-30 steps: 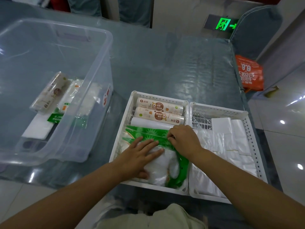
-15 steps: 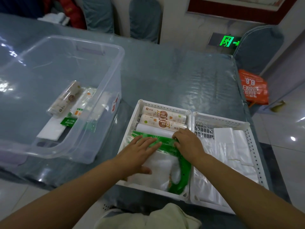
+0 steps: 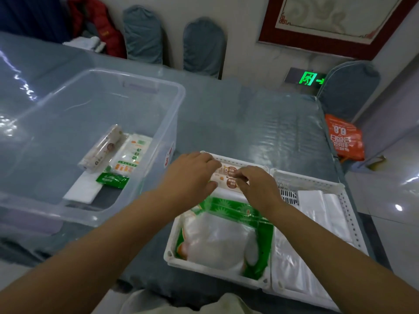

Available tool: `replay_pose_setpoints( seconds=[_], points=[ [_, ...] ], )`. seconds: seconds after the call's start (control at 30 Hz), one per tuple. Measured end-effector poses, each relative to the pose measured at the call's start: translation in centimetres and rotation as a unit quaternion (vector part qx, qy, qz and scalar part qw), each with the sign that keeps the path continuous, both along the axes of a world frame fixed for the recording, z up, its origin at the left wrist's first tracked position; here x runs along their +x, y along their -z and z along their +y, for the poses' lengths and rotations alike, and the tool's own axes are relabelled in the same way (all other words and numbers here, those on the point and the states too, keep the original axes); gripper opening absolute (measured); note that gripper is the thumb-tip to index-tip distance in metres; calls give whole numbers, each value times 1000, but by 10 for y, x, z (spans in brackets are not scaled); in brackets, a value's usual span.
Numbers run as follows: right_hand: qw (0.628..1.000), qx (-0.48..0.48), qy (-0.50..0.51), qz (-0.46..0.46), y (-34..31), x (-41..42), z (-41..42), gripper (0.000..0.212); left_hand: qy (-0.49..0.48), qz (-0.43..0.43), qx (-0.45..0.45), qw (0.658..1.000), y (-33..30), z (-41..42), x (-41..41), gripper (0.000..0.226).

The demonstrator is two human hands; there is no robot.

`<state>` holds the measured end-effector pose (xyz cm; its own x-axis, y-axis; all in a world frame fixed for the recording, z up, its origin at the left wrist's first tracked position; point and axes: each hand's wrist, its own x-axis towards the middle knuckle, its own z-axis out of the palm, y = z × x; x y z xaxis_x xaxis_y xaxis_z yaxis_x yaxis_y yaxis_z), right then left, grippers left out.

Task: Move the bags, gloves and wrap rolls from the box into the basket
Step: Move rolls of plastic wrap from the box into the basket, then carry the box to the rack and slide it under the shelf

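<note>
A white two-part basket [image 3: 217,271] stands in front of me. Two brown-and-white wrap rolls [image 3: 229,175] lie at the far end of its left part. My left hand [image 3: 192,171] curls round their left end with the thumb underneath. My right hand [image 3: 257,188] pinches them from the right with curled fingers. A green glove pack [image 3: 226,236] fills the near half of that part. Clear plastic bags [image 3: 322,214] lie in the right part. The clear box [image 3: 179,114] at left holds one wrap roll [image 3: 102,148], a white-and-orange packet [image 3: 130,155], a green packet [image 3: 112,179] and a white flat pack [image 3: 81,191].
The table [image 3: 260,123] has a shiny grey-blue plastic cover; its right edge runs just past the basket. An orange bag [image 3: 344,139] hangs off that edge by a covered chair. Two more covered chairs [image 3: 205,46] stand behind the table.
Both hands left the green glove pack and moved forward onto the two wrap rolls at the basket's far end. The view has tilted up.
</note>
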<state>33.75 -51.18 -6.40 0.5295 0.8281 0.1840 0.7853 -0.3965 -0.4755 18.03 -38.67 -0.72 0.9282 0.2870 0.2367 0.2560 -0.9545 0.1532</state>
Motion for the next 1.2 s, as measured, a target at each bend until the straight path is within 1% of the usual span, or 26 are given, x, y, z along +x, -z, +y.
replay_pose_setpoints(
  seconds=[0.1,0.2,0.4,0.47,0.53,0.6,0.67,0.73,0.77,0.87,0.97,1.1,1.2],
  points=[
    [1000,21,9,-11,-24,-14,29,11,-12,-8,5,1000,-31,30,-20,42],
    [999,34,9,-31,-46,-34,64,11,-28,-3,10,1000,-48,73,-50,45],
    [995,93,45,15,-67,-96,141,11,-80,7,23,996,-67,192,-125,42],
    [992,92,71,41,-67,-115,169,12,-104,18,28,994,-65,235,-147,40],
    [989,84,109,47,-64,-127,189,16,-123,44,40,991,-60,273,-166,41],
    [981,88,161,61,-60,-132,199,22,-143,74,46,986,-51,303,-182,47],
    [968,95,209,100,-57,-134,203,31,-168,99,54,979,-41,327,-196,54],
    [961,87,236,119,-56,-139,206,35,-190,112,33,975,-29,344,-206,59],
    [959,81,242,122,-57,-143,207,35,-199,108,8,974,-24,350,-209,56],
    [952,63,267,134,-60,-153,213,40,-226,73,-72,969,-15,358,-215,33],
    [948,49,287,129,-63,-160,215,46,-251,42,-102,962,-13,359,-217,18],
    [937,73,311,142,-66,-165,215,45,-258,-6,-164,952,-18,356,-217,17],
    [925,97,337,150,-76,-163,207,43,-249,-43,-190,949,-31,356,-212,22]
  ],
)
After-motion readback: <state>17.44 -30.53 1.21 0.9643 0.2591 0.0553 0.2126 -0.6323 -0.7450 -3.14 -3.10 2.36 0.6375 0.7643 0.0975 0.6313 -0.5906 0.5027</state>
